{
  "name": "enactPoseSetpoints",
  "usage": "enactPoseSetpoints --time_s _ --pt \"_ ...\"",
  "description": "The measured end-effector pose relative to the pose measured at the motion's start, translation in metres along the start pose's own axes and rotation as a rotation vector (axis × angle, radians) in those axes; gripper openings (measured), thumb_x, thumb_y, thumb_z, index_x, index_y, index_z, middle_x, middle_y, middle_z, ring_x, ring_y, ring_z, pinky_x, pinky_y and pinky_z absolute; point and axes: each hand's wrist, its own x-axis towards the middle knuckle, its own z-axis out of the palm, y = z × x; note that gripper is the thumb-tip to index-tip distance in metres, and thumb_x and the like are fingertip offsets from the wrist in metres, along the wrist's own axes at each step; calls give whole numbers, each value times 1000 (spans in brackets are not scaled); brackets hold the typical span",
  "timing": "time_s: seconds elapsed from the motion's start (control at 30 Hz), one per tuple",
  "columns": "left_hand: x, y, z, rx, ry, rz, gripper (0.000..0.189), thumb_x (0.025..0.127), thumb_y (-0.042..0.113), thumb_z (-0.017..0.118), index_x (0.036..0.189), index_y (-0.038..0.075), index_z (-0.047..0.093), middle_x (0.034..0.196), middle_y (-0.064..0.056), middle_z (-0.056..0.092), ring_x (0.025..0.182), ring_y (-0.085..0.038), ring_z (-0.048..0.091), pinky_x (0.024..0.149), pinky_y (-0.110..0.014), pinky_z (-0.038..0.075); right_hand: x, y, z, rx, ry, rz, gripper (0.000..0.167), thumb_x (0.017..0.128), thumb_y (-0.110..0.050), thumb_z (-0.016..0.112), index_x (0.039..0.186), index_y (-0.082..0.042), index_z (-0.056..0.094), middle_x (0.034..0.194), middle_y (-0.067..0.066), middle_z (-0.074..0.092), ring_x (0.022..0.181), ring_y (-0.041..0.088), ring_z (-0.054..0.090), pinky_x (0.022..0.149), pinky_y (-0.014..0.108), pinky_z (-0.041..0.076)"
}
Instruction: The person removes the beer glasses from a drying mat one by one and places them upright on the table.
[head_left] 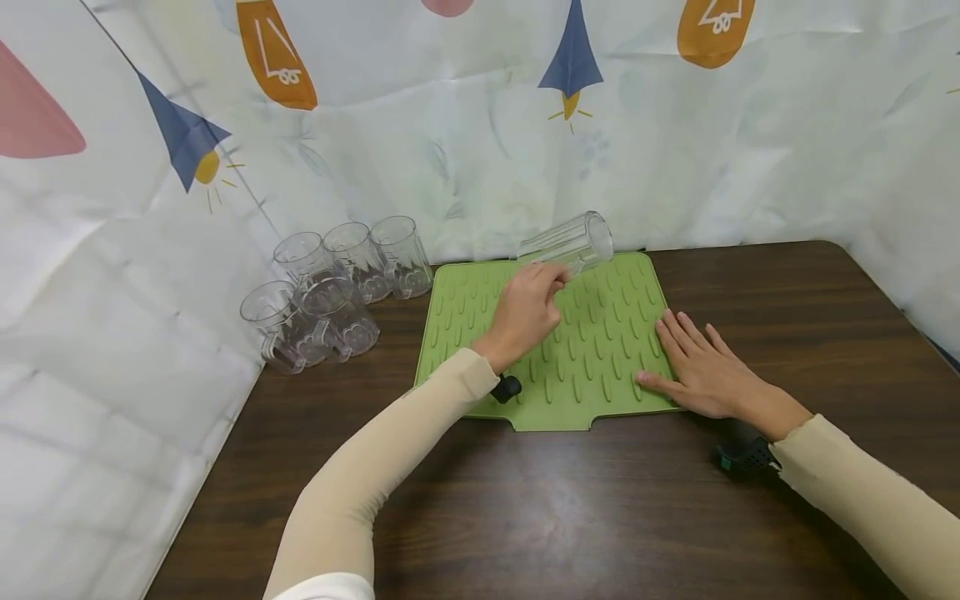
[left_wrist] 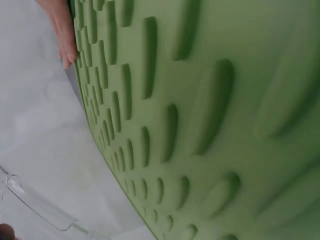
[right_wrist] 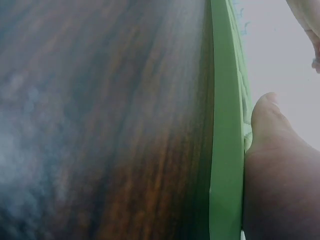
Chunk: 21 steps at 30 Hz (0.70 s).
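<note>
My left hand (head_left: 525,308) grips a clear glass mug (head_left: 566,242) above the back of a green drying mat (head_left: 577,367). The mug is tipped on its side, its mouth facing right, and the curled fingers cover where they hold it. Only part of the glass mug (left_wrist: 42,202) shows at the lower left of the left wrist view. My right hand (head_left: 701,371) rests with straight, spread fingers on the mat's right edge. In the right wrist view, its thumb (right_wrist: 272,130) lies along the mat's rim (right_wrist: 226,150).
Several clear glass mugs (head_left: 408,258) stand upright in a cluster at the table's back left, left of the mat. The dark wooden table (head_left: 555,508) extends in front and to the right. A patterned white curtain (head_left: 465,150) hangs behind and along the left side.
</note>
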Motion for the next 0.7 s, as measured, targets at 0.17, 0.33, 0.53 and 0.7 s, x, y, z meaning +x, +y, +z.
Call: enactPoseSetpoints --time_s 0.17,0.33,0.53,0.7 --pt "-6 -4 -5 97 15 57 40 81 -18 53 110 4 70 106 -9 72 101 -23 65 87 -30 58 0 1 0 9 4 -6 99 103 -67 44 165 0 6 174 24 -2 162 47 0 126 73 0" --pt "-10 -9 -9 155 36 95 47 72 -19 52 108 4 69 104 -9 71 100 -24 62 87 -31 55 1 1 0 15 4 -3 98 103 -67 43 165 -1 6 174 24 -2 162 47 -1 126 73 0" --pt "-14 -15 -14 253 53 144 46 70 -18 53 105 6 69 101 -7 72 95 -24 62 86 -30 54 3 0 -1 38 41 -10 94 104 -64 44 166 -4 5 175 21 -3 161 48 -2 123 77 -2" --pt "-18 -18 -18 331 75 209 48 67 -18 54 105 7 70 98 -6 72 90 -23 61 81 -30 53 6 1 -4 64 134 -36 87 106 -58 46 166 -6 12 175 20 -1 162 47 3 122 78 3"
